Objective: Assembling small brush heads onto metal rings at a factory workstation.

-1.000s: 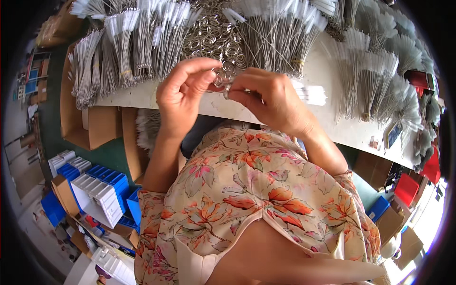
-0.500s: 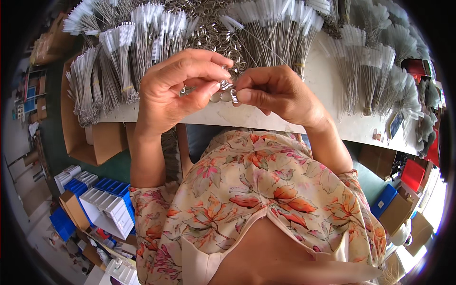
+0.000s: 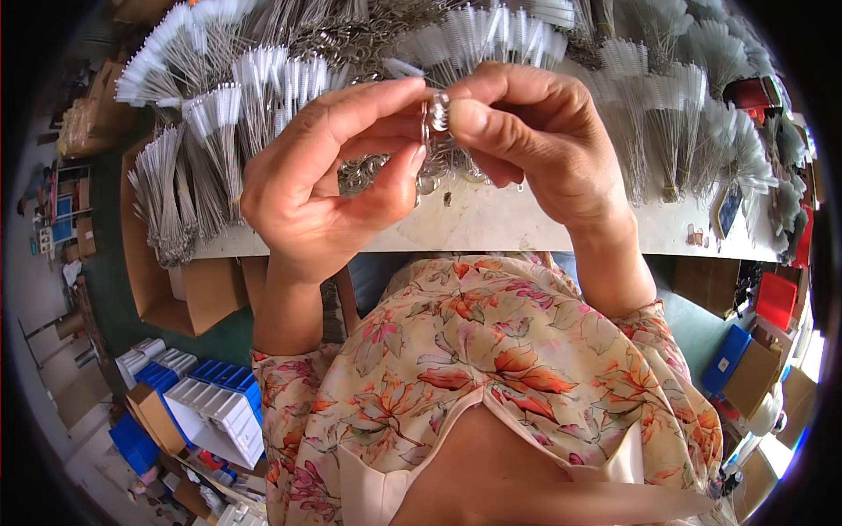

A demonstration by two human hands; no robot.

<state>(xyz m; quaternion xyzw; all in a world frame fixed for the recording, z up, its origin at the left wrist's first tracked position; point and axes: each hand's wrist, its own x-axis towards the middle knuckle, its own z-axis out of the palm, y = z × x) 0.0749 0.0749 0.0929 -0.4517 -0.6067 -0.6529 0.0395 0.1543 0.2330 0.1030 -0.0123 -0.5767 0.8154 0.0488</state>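
My right hand pinches a short stack of small shiny metal rings between thumb and forefinger. Its other fingers curl underneath. Facing it, my left hand has thumb and forefinger bent toward each other around a thin metal ring seen edge-on, beside the stack. How firmly its fingertips press on that ring is hard to make out. Both hands are raised above the near part of a white table. Behind and below them lies a pile of loose metal rings, partly hidden by my left hand.
Bundles of white-bristled wire brushes stand left of the ring pile, with more brushes at right. An open cardboard box sits below the table's left side. White and blue plastic bins are at lower left. A red bin is at right.
Both hands have come up and nearer the camera, with the rings moving up in view. The ring stack is now more hidden behind my right thumb. My head view has shifted slightly.
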